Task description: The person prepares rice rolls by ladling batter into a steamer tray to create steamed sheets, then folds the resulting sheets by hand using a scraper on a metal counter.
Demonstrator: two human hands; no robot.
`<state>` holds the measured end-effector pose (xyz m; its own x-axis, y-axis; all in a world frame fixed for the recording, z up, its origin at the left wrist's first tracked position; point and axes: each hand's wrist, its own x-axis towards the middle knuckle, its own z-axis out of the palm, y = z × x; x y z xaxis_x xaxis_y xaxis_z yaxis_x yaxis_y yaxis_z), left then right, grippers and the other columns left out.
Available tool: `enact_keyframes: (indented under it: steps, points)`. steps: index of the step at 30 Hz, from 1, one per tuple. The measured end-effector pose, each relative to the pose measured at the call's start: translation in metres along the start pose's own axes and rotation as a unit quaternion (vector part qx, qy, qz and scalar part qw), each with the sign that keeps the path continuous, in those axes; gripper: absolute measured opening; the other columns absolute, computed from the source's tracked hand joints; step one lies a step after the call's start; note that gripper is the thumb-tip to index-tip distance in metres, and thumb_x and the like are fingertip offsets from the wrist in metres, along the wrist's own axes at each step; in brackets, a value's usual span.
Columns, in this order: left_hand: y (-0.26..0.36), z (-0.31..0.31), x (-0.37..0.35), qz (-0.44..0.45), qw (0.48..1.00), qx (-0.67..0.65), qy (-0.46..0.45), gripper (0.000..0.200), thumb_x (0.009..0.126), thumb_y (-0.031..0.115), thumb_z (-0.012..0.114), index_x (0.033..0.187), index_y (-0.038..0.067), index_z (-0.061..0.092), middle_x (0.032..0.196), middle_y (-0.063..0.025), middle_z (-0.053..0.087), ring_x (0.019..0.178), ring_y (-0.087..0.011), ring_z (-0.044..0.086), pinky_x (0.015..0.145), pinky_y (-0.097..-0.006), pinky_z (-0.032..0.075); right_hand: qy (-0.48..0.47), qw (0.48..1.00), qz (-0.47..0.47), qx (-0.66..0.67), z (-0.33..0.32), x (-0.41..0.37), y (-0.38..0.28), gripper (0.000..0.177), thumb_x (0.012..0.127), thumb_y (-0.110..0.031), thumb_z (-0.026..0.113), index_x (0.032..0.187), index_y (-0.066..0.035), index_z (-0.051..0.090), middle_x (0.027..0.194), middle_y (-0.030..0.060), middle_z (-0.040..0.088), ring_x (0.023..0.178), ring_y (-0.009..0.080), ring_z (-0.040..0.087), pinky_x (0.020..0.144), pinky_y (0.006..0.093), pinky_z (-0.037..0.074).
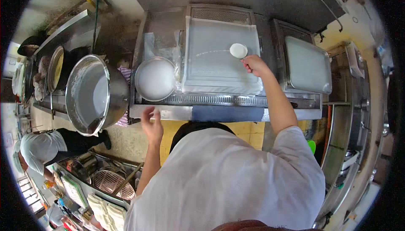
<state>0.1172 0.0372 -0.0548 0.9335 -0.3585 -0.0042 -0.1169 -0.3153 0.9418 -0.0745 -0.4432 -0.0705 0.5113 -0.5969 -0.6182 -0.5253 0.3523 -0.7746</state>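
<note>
My right hand [255,65] is closed around the handle of a small round ladle [238,50] that holds white liquid. The ladle is over the right part of a flat, cloth-covered tray [219,68], where a thin white streak runs to its left. My left hand [151,122] is raised with its fingers apart and nothing in it, near the counter's front edge. Just beyond it stands a round pan [155,79] of white liquid, left of the cloth-covered tray.
A large metal pot [116,94] with whitish liquid stands at the left. A rectangular metal tray [309,64] lies at the right. Another person [42,146] bends over at the lower left, near racks and containers. The counter's front edge [228,113] runs before me.
</note>
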Motion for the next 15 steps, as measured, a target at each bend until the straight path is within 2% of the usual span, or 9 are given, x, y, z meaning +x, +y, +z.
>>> enact_keyframes:
  steps: [4, 6, 8, 15]
  points:
    - [0.031, 0.044, 0.034, 0.033, 0.996, -0.027, -0.078, 0.022, 0.092, 0.007, 0.067, 0.112, -0.001, 0.065, 0.104, -0.0101, 0.069, 0.095, -0.0199, 0.063, 0.087, -0.0335, 0.050, 0.007, 1.000, -0.003, 0.028, 0.008, -0.013, 0.003, 0.013, 0.092, -0.006, 0.060, 0.080, -0.003, 0.062, 0.067, 0.0031, 0.054, 0.054, 0.0111, 0.046, 0.042, 0.0284, 0.035]
    - [0.036, 0.056, 0.048, 0.126, 0.985, -0.007, -0.119, 0.021, 0.091, 0.005, 0.068, 0.111, 0.000, 0.065, 0.103, -0.0105, 0.071, 0.096, -0.0202, 0.065, 0.088, -0.0337, 0.050, 0.029, 0.999, 0.005, 0.027, 0.015, -0.021, 0.003, 0.013, 0.093, -0.006, 0.059, 0.080, -0.002, 0.062, 0.067, 0.0032, 0.054, 0.054, 0.0113, 0.046, 0.042, 0.0281, 0.035]
    - [0.041, 0.065, 0.054, 0.125, 0.982, -0.016, -0.143, 0.020, 0.090, 0.004, 0.067, 0.110, 0.000, 0.066, 0.103, -0.0108, 0.071, 0.096, -0.0206, 0.066, 0.088, -0.0340, 0.051, 0.066, 0.997, 0.011, 0.023, 0.021, -0.028, 0.004, 0.012, 0.092, -0.005, 0.059, 0.081, -0.001, 0.063, 0.068, 0.0035, 0.055, 0.053, 0.0121, 0.046, 0.042, 0.0291, 0.035]
    - [0.025, 0.078, 0.071, 0.123, 0.968, -0.023, -0.218, 0.019, 0.089, 0.002, 0.066, 0.108, 0.002, 0.067, 0.102, -0.0115, 0.071, 0.097, -0.0215, 0.067, 0.089, -0.0348, 0.052, 0.108, 0.994, 0.005, -0.021, 0.031, -0.037, 0.019, 0.010, 0.091, -0.008, 0.061, 0.084, -0.003, 0.066, 0.069, 0.0047, 0.057, 0.054, 0.0139, 0.047, 0.043, 0.0307, 0.035]
